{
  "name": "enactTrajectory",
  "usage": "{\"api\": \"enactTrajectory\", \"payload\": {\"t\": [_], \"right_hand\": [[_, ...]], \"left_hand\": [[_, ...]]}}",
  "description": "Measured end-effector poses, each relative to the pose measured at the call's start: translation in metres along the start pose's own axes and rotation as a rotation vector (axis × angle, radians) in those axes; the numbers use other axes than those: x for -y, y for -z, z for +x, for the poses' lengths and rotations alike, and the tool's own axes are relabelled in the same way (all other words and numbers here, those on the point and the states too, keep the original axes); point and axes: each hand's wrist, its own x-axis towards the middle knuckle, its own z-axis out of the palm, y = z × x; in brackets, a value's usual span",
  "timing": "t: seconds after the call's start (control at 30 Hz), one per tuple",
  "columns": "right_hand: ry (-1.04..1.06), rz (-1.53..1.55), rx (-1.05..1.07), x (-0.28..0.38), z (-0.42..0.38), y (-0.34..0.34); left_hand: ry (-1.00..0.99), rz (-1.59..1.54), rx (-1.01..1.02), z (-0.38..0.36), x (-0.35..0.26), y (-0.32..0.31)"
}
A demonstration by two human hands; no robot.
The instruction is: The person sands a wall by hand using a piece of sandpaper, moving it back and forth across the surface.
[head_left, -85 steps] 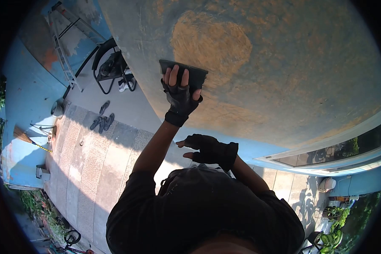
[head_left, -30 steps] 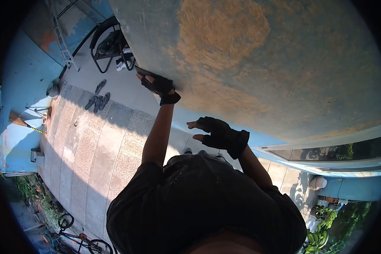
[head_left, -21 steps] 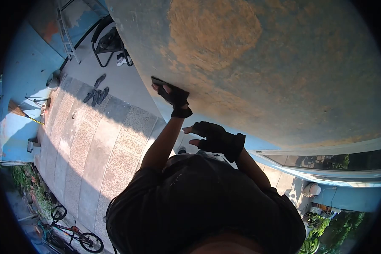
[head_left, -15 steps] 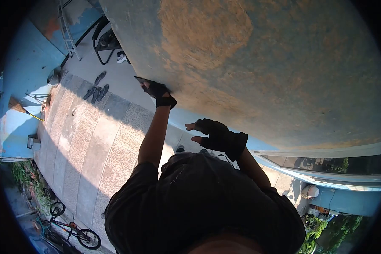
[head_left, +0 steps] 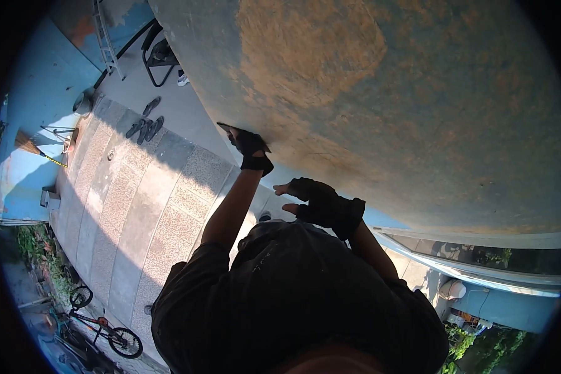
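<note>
My left hand (head_left: 248, 142), in a black fingerless glove, presses a thin dark sheet of sandpaper (head_left: 225, 126) against the wall (head_left: 417, 112). Only the sheet's edge shows past my fingers. The wall surface is grey-blue, with rubbed brown patches, a large one above my hand. My right hand (head_left: 321, 201), gloved alike, is held in front of my body near the wall's lower part. Its fingers are stretched out with the thumb apart, and nothing is in it.
Paving (head_left: 143, 193) stretches out on the left, part in sun and part in shade. On it lie several sandals (head_left: 146, 129). A chair (head_left: 161, 62), a ladder (head_left: 106, 40), a broom (head_left: 31, 144) and a bicycle (head_left: 103, 327) stand farther off. A window (head_left: 474, 249) is at right.
My left hand with the sandpaper has shifted a little to the right and down along the wall. My right hand stays nearly in place. The view has turned slightly.
</note>
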Motion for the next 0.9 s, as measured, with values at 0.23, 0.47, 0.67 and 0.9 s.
{"api": "enactTrajectory", "payload": {"t": [0.23, 0.47, 0.67, 0.9], "right_hand": [[0.0, -0.039, -0.032, 0.015, 0.009, -0.006], [0.014, -0.014, -0.086, 0.006, 0.018, -0.016], [-0.035, 0.01, -0.095, 0.01, 0.021, -0.021], [-0.167, 0.073, -0.115, 0.019, 0.021, -0.028]], "left_hand": [[0.142, 0.034, -0.05, 0.027, -0.045, -0.003], [-0.287, 0.332, -0.01, -0.028, 0.015, 0.007], [-0.219, 0.058, 0.136, 0.003, 0.027, 0.034], [-0.301, 0.283, 0.033, -0.021, 0.016, 0.015]]}}
